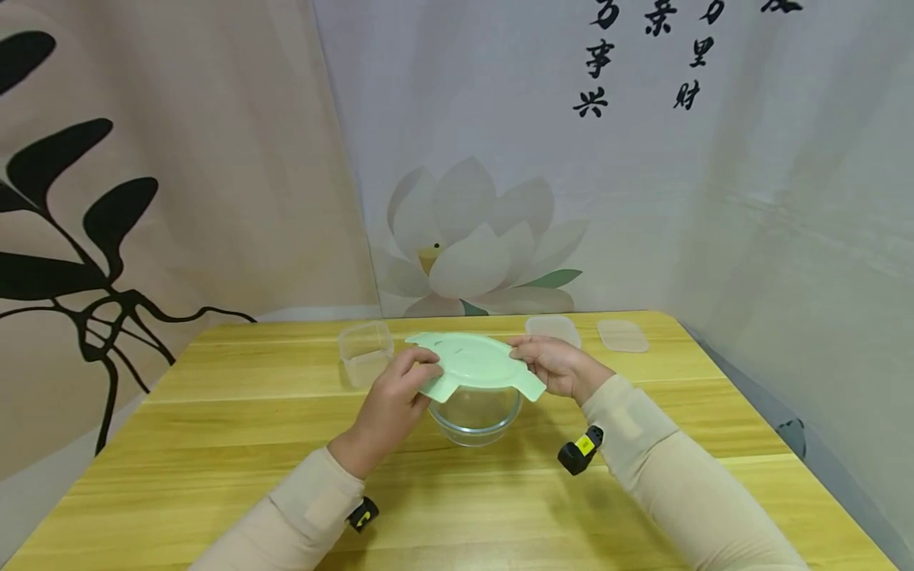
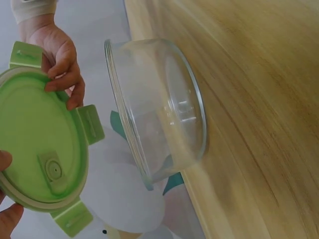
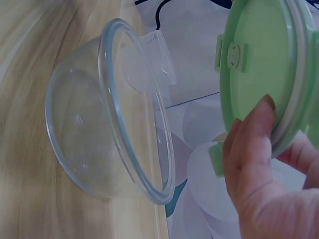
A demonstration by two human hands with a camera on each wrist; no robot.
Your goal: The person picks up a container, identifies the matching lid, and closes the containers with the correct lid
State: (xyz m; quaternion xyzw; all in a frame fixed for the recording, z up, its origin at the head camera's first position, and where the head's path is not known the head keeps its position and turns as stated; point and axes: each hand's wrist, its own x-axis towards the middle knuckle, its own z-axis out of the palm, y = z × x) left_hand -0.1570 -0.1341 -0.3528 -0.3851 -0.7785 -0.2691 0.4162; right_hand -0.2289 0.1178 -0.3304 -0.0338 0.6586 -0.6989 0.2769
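A light green snap-on lid (image 1: 474,361) with side flaps is held up between both hands, above a round clear glass bowl (image 1: 477,432). My left hand (image 1: 393,400) grips the lid's left edge. On the opposite edge, my right hand (image 1: 555,365) pinches the lid between thumb and fingers. From the left wrist, the underside of the lid (image 2: 42,129) shows a pale seal round its rim and a small round valve. The glass bowl (image 3: 79,119) stands upright on the table, and a gap separates it from the lid in both wrist views.
Behind the bowl on the left is a clear plastic container (image 1: 366,349). A translucent plastic piece (image 1: 553,327) and a flat translucent lid (image 1: 623,336) lie at the back right of the wooden table (image 1: 271,428). A printed curtain (image 1: 643,222) hangs behind.
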